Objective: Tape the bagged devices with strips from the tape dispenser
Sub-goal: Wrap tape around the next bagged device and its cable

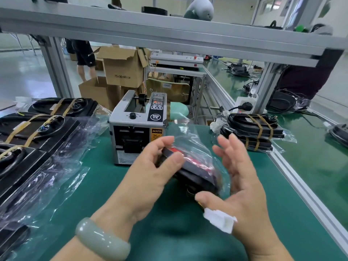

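Observation:
A black device in a clear plastic bag [195,166] is held above the green mat in front of me. My left hand [150,172] grips its left end, thumb on top and fingers curled round the edge. My right hand [239,178] is beside the bag's right side with straight, spread fingers, the thumb under the device; a white pad sits on its thumb base. The grey tape dispenser [137,127] stands just behind the hands, its outlet slot facing me.
Several bagged black devices bound with tan tape lie at the left [37,132], and a taped stack [254,129] sits at the right. An aluminium frame rail [301,178] edges the mat on the right. Cardboard boxes [122,68] stand behind the bench.

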Available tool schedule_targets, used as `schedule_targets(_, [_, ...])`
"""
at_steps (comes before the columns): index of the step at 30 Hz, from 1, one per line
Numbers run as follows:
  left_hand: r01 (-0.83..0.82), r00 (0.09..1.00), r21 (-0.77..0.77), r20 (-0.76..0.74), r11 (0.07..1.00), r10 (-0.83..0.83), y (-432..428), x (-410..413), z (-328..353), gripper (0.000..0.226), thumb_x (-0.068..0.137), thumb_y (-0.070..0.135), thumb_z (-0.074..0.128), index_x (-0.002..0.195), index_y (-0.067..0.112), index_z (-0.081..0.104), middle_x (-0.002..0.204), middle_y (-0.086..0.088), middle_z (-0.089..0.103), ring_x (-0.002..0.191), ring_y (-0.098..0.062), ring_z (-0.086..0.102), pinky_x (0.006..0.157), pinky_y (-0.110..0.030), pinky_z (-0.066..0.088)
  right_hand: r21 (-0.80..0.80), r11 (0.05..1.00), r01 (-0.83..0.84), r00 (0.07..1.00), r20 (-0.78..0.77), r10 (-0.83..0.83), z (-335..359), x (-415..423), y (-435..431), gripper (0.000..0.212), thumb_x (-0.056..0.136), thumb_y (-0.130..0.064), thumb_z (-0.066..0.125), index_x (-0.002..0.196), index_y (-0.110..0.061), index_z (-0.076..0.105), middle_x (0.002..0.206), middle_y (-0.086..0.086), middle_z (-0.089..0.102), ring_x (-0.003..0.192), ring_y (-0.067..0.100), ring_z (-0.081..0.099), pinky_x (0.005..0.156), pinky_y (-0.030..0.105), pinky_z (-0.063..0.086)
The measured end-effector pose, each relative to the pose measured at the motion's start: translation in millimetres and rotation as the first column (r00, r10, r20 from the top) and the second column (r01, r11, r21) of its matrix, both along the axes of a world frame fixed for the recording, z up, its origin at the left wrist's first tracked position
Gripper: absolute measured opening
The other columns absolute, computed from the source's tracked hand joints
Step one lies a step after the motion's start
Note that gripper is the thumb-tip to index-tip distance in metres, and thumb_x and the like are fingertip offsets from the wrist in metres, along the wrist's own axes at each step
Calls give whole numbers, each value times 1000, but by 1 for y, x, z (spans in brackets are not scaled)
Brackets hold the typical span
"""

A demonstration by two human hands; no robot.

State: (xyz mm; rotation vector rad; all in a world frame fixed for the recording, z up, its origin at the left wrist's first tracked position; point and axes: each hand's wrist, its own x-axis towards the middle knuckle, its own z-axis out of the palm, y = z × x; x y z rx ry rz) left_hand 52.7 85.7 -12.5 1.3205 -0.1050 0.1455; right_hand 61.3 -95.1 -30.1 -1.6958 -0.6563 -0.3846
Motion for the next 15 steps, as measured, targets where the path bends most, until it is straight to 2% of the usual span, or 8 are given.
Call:
schedule_targets(3, [-5,996,-249,-91,969,-19,11,6,-3,55,72,28,63,125,18,53,104,-2,70,84,-8,65,68,-25,57,-420,894,160,985,15,-170,-2,8,-12,111,47,-53,84,140,-54,24,144,-41,22,137,-12,20,112,12,17])
schedule_targets(4, [8,993,-301,-111,953,-43,14,5,-6,52,76,27,60,126,18,52,104,-3,70,82,-10,66,64,-24,56,-511,843,165,983,21,-180,-3,10,-11,106,51,-49,86,138,-52,25,139,-43,24,134,-13,23,113,16,18])
schedule_targets(8, [64,960,-279,-245,958,-135,19,1,-10,27,96,31,52,121,23,58,111,-6,70,89,-21,65,69,-34,57,-458,812,361,932,213,-294,-2,6,-1,58,66,-37,72,122,-25,63,111,-19,63,103,7,58,92,23,41])
schedule_targets(10, [-45,953,-115,-301,992,8,21,4,-4,21,97,34,50,101,17,61,98,0,73,83,-18,67,73,-34,52,-450,757,474,873,351,-337,3,2,-2,53,66,-42,64,115,-23,68,103,-15,68,89,10,61,82,26,45])
schedule_targets(11, [-184,944,-56,-286,981,161,24,6,0,22,97,37,49,92,18,59,92,3,72,83,-15,67,73,-32,47,-465,711,528,840,409,-357,6,0,-3,53,65,-44,65,113,-23,69,100,-13,69,84,13,62,77,29,47])
schedule_targets(13, [-526,846,-6,-100,850,523,29,2,12,22,97,39,47,86,24,59,91,7,69,91,-14,67,73,-30,46,-505,615,606,791,466,-396,9,-4,-4,58,58,-44,78,111,-23,71,92,-10,71,74,21,64,68,33,50])
schedule_targets(14, [-630,775,33,87,776,626,30,-3,17,19,94,42,50,87,29,63,89,12,68,94,-11,66,76,-26,47,-531,574,623,780,469,-413,11,-5,-3,63,51,-42,87,109,-22,71,85,-9,71,69,22,64,64,34,50])
schedule_targets(15, [-667,733,133,295,733,613,28,-11,23,17,89,44,53,87,34,66,87,16,68,90,-3,65,78,-18,46,-555,542,631,776,462,-430,13,-7,-2,66,45,-40,91,105,-23,71,77,-10,69,64,23,62,60,34,49])
